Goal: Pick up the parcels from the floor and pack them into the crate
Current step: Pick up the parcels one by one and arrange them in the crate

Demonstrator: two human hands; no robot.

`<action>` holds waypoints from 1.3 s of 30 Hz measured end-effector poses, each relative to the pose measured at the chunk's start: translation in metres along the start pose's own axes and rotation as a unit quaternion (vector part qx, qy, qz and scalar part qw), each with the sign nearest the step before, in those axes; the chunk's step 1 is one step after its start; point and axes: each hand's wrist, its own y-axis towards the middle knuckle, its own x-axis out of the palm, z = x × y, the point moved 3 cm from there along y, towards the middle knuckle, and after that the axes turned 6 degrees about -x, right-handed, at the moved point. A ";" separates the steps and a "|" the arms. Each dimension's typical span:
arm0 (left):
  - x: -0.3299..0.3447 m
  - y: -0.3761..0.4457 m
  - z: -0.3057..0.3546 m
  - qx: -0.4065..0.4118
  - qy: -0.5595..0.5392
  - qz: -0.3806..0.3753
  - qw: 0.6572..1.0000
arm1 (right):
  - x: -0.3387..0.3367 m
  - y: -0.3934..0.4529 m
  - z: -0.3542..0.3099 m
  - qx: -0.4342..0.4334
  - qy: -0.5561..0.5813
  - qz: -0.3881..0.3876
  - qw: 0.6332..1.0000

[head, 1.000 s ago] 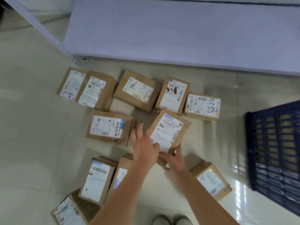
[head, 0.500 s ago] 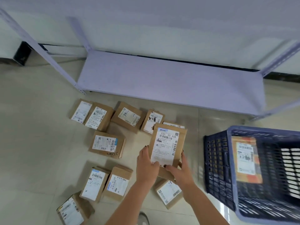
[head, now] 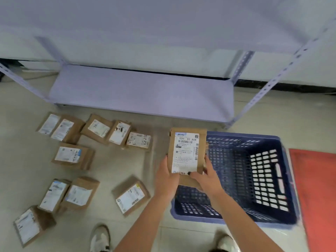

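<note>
Carried right since a second ago, now above blue crate [head: 283, 179] rim: labelled parcel [head: 187, 151], gripped by left hand [head: 168, 176] and right hand [head: 207, 177]. Best lowered flat into a corner, gently.

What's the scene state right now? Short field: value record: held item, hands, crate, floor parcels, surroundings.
held: parcel, label up, above the crate's left edge
left hand: grips its lower left side
right hand: grips its lower right side
crate: blue, slotted; no parcel visible inside
floor parcels: ten, left of crate
shelf: behind parcels
mat: red, right of crate
</note>
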 end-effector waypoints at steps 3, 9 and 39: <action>0.070 -0.035 0.030 0.002 -0.009 -0.017 1.000 | -0.084 -0.017 0.009 0.015 -0.012 0.016 1.000; 0.169 -0.078 0.075 0.006 -0.001 -0.070 0.998 | -0.198 -0.036 0.034 0.034 0.007 0.055 0.998; 0.306 0.097 -0.083 -0.156 0.140 0.015 0.978 | -0.182 0.181 0.226 0.106 -0.002 0.018 0.994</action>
